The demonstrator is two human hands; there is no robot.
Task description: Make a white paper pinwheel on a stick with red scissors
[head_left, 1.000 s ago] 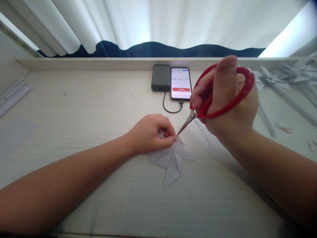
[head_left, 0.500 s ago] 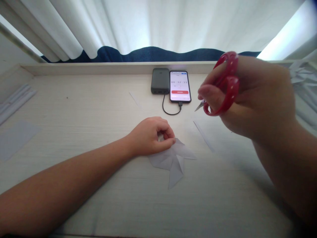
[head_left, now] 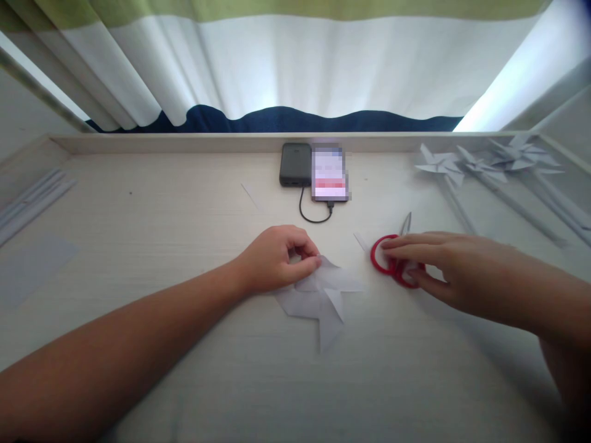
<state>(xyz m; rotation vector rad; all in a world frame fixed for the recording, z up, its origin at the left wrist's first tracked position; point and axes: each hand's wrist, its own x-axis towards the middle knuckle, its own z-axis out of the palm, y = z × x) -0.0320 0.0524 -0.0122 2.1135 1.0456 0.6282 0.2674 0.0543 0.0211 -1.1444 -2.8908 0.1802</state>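
My left hand point(head_left: 281, 261) pinches a white paper pinwheel head point(head_left: 329, 304) between thumb and fingers at its upper left. Its folded blades fan out flat on the table to the right and below. Red-handled scissors point(head_left: 375, 263) lie on the table to the right of it, their metal tip pointing away from me. Over the handles, my right hand point(head_left: 471, 267) has its fingers stretched and apart, fingertips touching the loops without a grip. A narrow paper strip point(head_left: 361, 240) is partly covered by the scissors.
Several finished paper pinwheels on sticks point(head_left: 441, 165) lie at the right back. A power bank point(head_left: 295, 165) is cabled to a phone point(head_left: 329, 172) near the back ledge. Rolled paper sticks point(head_left: 34, 203) and a paper sheet point(head_left: 39, 267) lie at left. A thin paper sliver point(head_left: 250, 195) is behind my left hand.
My right hand has come down from the air and set the scissors on the table, its fingers loosening. My left hand stays on the pinwheel head. The view has tilted up slightly.
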